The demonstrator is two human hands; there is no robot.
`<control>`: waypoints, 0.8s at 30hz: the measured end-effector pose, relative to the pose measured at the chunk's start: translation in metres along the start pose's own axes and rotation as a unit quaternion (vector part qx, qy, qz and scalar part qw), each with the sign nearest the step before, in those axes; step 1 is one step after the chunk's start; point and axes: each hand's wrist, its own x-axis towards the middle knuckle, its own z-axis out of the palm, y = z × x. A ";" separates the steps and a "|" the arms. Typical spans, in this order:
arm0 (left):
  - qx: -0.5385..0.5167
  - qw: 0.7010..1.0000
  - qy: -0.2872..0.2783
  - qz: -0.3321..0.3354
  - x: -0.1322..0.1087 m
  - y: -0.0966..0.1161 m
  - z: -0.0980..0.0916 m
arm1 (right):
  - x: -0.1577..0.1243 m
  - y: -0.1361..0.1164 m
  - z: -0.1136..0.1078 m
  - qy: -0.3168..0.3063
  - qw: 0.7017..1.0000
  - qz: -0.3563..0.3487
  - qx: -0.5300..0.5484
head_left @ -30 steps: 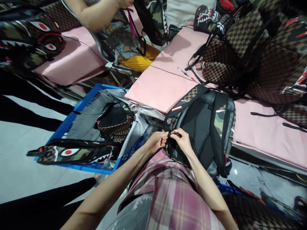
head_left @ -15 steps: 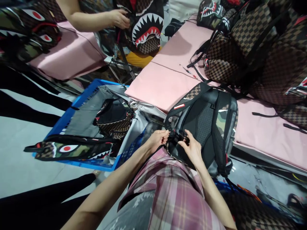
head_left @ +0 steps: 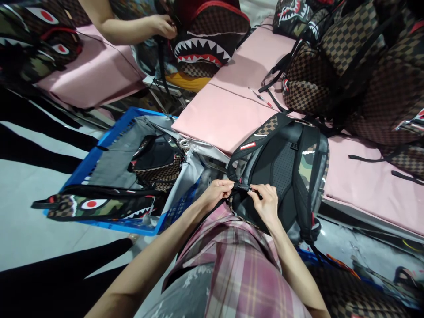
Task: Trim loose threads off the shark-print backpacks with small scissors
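A black backpack with checkered and camouflage trim leans back-side up against the table's edge and my lap. Its shoulder straps face me. My left hand is closed, its fingertips pinching the black strap at the bag's lower left corner. Just to the right, my right hand pinches a small dark, shiny piece between thumb and fingers. This piece reaches across to the strap at my left fingertips. Its exact kind is too small to make out.
A pink-topped table runs ahead and right, bearing a pen and several checkered bags. On my left a blue crate holds bags. Beyond it, another person's hand is at a shark-mouth backpack.
My right hand has closed from a spread grip to a pinch, and the dark piece now points left. The other person's backpack has swung round and tilted. My left hand stays nearly still.
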 end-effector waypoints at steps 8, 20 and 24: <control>0.004 1.000 -0.003 -0.001 0.002 -0.001 0.000 | 0.002 -0.003 0.003 -0.013 1.000 0.001 0.027; -0.007 1.000 0.002 -0.028 -0.002 0.008 0.002 | 0.004 0.018 0.020 0.137 0.853 0.313 0.394; 0.117 0.987 0.105 0.019 -0.004 0.018 0.001 | 0.006 0.019 0.019 0.121 0.848 0.325 0.402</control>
